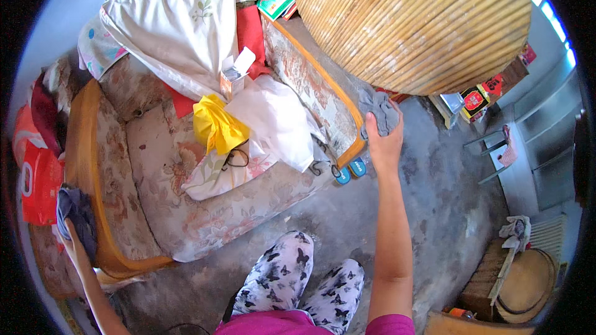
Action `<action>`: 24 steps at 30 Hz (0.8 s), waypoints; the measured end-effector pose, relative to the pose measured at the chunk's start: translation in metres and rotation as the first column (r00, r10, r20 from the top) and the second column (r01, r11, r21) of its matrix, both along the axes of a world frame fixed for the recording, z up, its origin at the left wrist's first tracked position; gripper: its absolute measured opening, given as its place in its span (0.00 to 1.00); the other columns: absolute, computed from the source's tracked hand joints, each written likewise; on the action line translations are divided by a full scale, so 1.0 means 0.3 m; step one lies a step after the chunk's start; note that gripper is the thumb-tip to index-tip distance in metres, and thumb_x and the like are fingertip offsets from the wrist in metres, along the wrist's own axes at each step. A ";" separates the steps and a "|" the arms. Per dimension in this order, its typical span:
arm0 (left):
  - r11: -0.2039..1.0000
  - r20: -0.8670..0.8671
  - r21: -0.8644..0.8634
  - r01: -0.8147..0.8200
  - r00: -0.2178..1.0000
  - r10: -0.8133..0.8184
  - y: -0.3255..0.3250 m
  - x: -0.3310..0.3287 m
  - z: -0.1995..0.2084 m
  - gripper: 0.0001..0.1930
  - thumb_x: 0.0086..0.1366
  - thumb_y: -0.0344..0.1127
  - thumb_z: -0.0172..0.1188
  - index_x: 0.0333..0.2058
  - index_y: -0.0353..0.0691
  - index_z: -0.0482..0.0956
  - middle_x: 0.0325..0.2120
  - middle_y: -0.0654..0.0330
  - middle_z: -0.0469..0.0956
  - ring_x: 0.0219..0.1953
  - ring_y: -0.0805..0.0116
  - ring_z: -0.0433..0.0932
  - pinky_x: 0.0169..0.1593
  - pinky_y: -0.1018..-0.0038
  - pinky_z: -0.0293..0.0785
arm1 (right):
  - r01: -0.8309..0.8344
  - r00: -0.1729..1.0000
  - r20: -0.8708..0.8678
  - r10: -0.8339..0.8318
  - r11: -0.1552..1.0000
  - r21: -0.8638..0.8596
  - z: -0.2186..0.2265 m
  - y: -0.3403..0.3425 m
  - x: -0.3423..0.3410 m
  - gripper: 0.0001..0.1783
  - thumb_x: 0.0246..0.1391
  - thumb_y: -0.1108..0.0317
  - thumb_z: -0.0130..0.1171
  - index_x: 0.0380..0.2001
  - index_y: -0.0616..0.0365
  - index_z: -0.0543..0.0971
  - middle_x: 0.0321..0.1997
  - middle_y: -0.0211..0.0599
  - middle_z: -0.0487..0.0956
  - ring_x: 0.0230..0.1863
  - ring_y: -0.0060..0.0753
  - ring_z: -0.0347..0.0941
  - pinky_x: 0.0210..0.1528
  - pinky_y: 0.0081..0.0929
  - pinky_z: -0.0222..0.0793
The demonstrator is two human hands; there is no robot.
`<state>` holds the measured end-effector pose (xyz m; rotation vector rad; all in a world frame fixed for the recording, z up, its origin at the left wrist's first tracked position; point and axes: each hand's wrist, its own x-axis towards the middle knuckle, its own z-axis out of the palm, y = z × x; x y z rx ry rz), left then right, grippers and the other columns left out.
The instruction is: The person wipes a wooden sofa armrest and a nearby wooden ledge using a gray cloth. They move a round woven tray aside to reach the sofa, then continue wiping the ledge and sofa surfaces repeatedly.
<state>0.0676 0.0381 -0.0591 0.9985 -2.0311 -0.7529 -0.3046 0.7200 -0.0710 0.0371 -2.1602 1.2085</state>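
My right hand [386,142] is raised ahead of me, its fingers closed round a crumpled grey cloth [376,104]. The cloth is just below the rim of a large round slatted bamboo mat [422,18]. Far to the left, my left hand [71,241] grips a blue-grey cloth [78,211] beside the sofa's wooden armrest [105,211]. A red bag [41,183] is right behind that cloth. Some fingers of both hands are hidden by the cloths.
On the floral sofa [149,174] lie a yellow bag [217,125], a white plastic bag [273,118], an opened small box [233,77] and a pale sheet [180,18]. Blue slippers [351,172] rest on the floor. Wooden furniture [496,279] stands at the lower right.
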 end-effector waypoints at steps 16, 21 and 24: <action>0.694 -0.168 -0.707 -0.135 0.986 0.021 0.319 -0.043 0.111 0.40 0.73 0.55 0.58 0.73 0.38 0.55 0.73 0.46 0.56 0.73 0.50 0.58 0.74 0.49 0.51 | -0.140 0.978 0.155 0.138 0.990 0.000 -0.007 0.134 -0.037 0.34 0.55 0.62 0.71 0.61 0.61 0.70 0.57 0.47 0.76 0.59 0.40 0.73 0.64 0.35 0.67; 0.629 -0.080 -0.768 0.120 0.956 -0.281 0.742 -0.295 0.106 0.49 0.64 0.65 0.63 0.67 0.28 0.60 0.65 0.41 0.64 0.69 0.42 0.61 0.72 0.46 0.52 | -0.169 0.967 0.193 0.167 0.986 -0.005 0.007 0.108 -0.029 0.34 0.56 0.62 0.70 0.62 0.62 0.69 0.60 0.48 0.72 0.62 0.42 0.70 0.67 0.37 0.64; 0.647 -0.065 -0.544 0.534 0.742 -0.667 1.098 -0.617 0.105 0.54 0.55 0.61 0.74 0.69 0.34 0.58 0.67 0.44 0.58 0.70 0.44 0.56 0.70 0.49 0.54 | -0.147 0.964 0.226 0.138 0.989 0.021 0.025 0.093 -0.014 0.34 0.56 0.62 0.70 0.62 0.62 0.69 0.62 0.49 0.72 0.63 0.43 0.70 0.67 0.38 0.64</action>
